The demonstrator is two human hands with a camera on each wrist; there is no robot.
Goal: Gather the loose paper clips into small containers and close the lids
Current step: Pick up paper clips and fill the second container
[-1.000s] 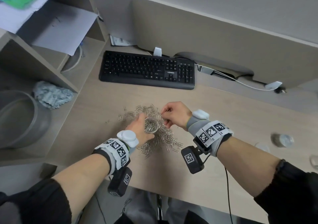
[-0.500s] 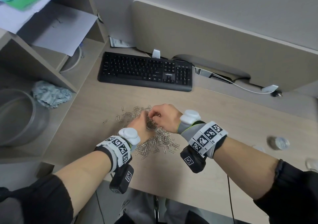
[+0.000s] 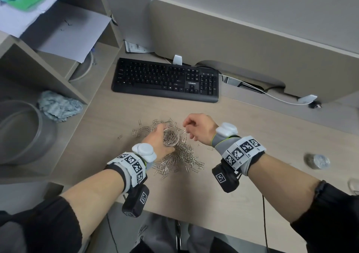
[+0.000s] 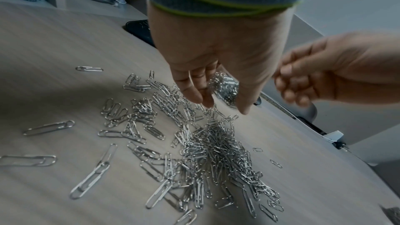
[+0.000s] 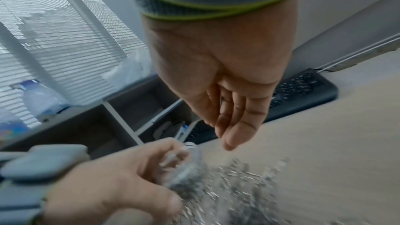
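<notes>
Clips dropped in, right hand lifting away

Centre frame, the left hand grips the nearly full container above the paper clips heaped on the tabletop; beyond, the right hand has pulled back from its mouth, fingers loosely curled, apparently empty.

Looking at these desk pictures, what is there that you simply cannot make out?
- Whether the right hand pinches a clip: head view too small, right wrist view motion-blurred.
- How full the small container is: the left hand wraps its wall.
- Round clear object at the desk's right: blurred; lid or container unclear.
- Another clear item: cut off by the head view's right edge.
</notes>
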